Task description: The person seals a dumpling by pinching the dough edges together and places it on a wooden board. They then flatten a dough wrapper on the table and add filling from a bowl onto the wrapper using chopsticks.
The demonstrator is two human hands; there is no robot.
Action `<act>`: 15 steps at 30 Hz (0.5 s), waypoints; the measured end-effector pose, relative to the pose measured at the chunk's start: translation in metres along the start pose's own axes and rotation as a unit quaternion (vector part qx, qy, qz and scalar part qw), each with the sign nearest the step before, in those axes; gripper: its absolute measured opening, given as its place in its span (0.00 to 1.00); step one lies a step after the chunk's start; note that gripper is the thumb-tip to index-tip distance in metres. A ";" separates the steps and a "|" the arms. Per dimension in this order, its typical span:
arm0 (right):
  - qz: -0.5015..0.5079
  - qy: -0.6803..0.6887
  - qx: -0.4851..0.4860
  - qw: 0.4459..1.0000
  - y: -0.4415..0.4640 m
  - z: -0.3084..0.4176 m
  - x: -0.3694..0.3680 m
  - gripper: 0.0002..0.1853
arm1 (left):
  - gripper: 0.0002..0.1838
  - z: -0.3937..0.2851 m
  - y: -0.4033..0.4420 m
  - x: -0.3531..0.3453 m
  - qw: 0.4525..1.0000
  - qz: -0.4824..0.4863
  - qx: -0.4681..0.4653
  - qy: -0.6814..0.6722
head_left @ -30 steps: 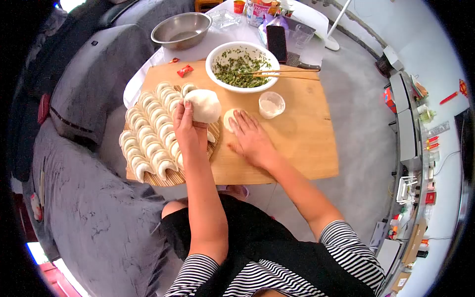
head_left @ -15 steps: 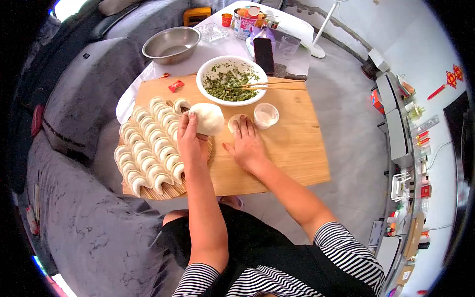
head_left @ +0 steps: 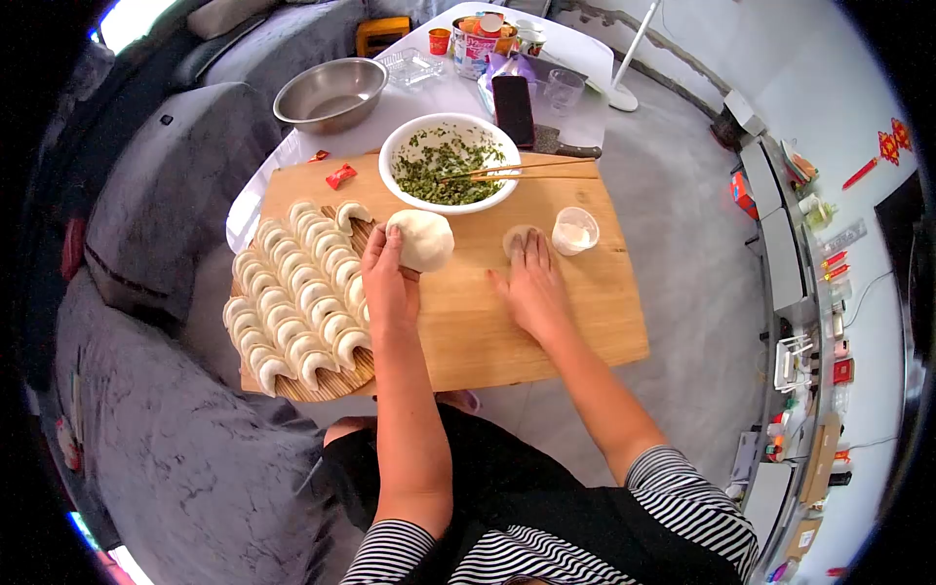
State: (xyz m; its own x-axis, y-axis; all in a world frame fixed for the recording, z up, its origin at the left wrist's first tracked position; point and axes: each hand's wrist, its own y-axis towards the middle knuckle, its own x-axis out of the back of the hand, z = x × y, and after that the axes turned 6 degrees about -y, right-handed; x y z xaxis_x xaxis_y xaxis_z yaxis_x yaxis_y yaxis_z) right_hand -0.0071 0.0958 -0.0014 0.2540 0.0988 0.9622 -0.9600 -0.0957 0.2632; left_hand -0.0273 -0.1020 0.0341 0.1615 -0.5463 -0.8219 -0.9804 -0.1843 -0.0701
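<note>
My left hand (head_left: 390,278) pinches a round white dumpling wrapper (head_left: 426,241) by its left edge, holding it up above the wooden board (head_left: 468,336). My right hand (head_left: 536,288) lies with fingers stretched out on a small, pale round disc (head_left: 512,239), mostly covered by the fingertips; I cannot tell what it is. Just right of those fingers stands a small clear plastic cup (head_left: 575,232) with something white inside. Rows of folded dumplings (head_left: 302,292) sit on a ridged round tray (head_left: 359,375) left of my left hand.
Behind the hands stands a white bowl (head_left: 393,175) of chopped green filling with chopsticks (head_left: 546,176) across its rim. Beyond are a knife (head_left: 565,148), a phone (head_left: 513,110) and a steel basin (head_left: 331,96). A red wrapper (head_left: 341,175) lies on the board.
My right hand has slid right across the board, and the pale disc and plastic cup have shifted right with it. My left hand still holds the wrapper, slightly further right.
</note>
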 end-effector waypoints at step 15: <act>0.060 0.115 0.145 0.981 -0.036 -0.021 0.023 0.31 | 0.10 -0.002 -0.004 0.006 0.995 0.025 0.091 0.020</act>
State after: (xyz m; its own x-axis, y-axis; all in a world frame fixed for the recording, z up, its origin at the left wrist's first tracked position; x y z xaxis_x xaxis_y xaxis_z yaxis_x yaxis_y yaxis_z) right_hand 0.0305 0.1224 0.0102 0.0768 0.2876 0.9547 -0.8991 -0.3939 0.1910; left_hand -0.0222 -0.1058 0.0307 0.1135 -0.5835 -0.8041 -0.9909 -0.0070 -0.1348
